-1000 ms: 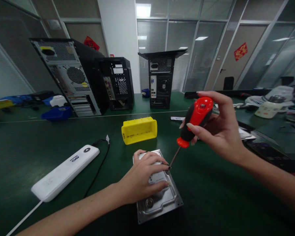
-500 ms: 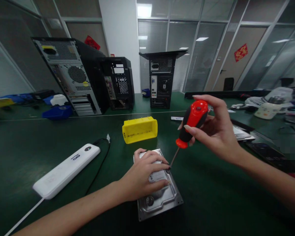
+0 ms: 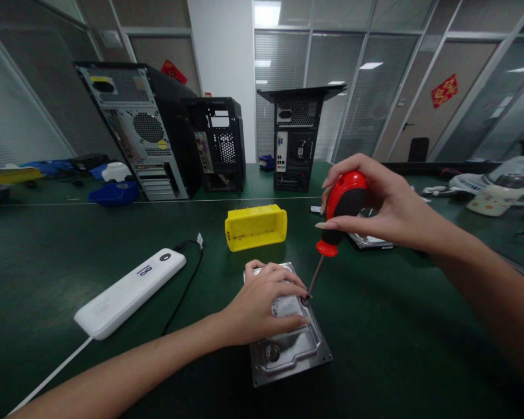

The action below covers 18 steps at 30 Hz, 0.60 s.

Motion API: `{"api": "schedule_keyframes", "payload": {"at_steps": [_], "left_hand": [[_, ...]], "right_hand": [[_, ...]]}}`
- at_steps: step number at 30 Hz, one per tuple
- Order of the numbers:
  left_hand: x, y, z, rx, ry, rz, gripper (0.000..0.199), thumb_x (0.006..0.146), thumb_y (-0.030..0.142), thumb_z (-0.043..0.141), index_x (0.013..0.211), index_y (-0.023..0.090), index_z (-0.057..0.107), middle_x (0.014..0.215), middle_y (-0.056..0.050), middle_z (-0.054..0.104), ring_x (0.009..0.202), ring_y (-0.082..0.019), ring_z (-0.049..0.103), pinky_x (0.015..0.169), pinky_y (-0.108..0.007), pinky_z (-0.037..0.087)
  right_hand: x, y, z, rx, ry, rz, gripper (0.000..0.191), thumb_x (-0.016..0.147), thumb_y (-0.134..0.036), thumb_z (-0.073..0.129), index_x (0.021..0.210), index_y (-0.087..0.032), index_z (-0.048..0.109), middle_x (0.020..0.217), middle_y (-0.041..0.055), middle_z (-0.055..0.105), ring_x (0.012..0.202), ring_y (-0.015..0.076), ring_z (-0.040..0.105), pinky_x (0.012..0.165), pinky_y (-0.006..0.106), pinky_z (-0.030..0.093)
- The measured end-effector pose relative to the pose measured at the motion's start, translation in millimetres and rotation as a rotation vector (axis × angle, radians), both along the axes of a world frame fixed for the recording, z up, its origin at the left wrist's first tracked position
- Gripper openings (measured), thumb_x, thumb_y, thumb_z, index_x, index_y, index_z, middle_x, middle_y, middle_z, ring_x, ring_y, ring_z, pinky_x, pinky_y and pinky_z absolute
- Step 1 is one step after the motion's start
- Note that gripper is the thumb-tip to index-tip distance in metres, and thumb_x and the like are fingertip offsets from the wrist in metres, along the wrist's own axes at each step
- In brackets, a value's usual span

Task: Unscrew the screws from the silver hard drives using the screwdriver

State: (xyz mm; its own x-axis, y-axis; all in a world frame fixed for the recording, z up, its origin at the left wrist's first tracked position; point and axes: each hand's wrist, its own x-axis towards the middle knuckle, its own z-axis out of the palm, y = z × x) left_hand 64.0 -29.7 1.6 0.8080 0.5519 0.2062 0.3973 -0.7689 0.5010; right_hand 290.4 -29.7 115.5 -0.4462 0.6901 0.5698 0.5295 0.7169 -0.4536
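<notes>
A silver hard drive (image 3: 290, 352) lies on the green table, its upper part covered by my left hand (image 3: 268, 302), which grips it with the fingers spread over the top. My right hand (image 3: 362, 201) is wrapped round the handle of a red and black screwdriver (image 3: 347, 198). The screwdriver leans to the right, and its tip meets the drive's right edge beside my left fingertips. Whether the tip sits in a screw cannot be made out. Just behind the drive stands a yellow bin (image 3: 257, 228) with small dark bits inside.
A white power strip (image 3: 131, 293) with a black cable lies at the left. Computer cases (image 3: 151, 134) stand at the back, one of them (image 3: 294, 142) behind the yellow bin. A blue bin (image 3: 113, 194) is at the back left. Another drive (image 3: 371, 241) lies behind my right hand.
My right hand has turned round the screwdriver handle, its fingers now higher over the top. The view has shifted slightly, while my left hand stays on the drive.
</notes>
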Motion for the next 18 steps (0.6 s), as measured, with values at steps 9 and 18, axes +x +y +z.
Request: {"api": "schedule_keyframes", "payload": {"at_steps": [9, 18], "left_hand": [[11.3, 0.4, -4.4, 0.044, -0.028, 0.080, 0.019, 0.084, 0.044, 0.058, 0.093, 0.028, 0.064, 0.104, 0.003, 0.063, 0.104, -0.022, 0.048, 0.086, -0.040, 0.021], [10.6, -2.2, -2.7, 0.077, -0.001, 0.064, 0.024, 0.082, 0.047, 0.059, 0.097, 0.029, 0.064, 0.107, 0.002, 0.061, 0.103, -0.023, 0.047, 0.085, -0.040, 0.021]], "right_hand": [[-11.7, -6.6, 31.4, -0.132, -0.243, 0.007, 0.033, 0.075, -0.037, 0.068, 0.101, -0.021, 0.053, 0.092, 0.0046, 0.060, 0.072, 0.0198, 0.059, 0.053, 0.029, 0.051], [6.0, -3.0, 62.6, -0.211, -0.490, 0.227, 0.019, 0.088, -0.033, 0.053, 0.105, -0.024, 0.059, 0.096, 0.0024, 0.063, 0.082, 0.0174, 0.062, 0.058, 0.024, 0.052]]}}
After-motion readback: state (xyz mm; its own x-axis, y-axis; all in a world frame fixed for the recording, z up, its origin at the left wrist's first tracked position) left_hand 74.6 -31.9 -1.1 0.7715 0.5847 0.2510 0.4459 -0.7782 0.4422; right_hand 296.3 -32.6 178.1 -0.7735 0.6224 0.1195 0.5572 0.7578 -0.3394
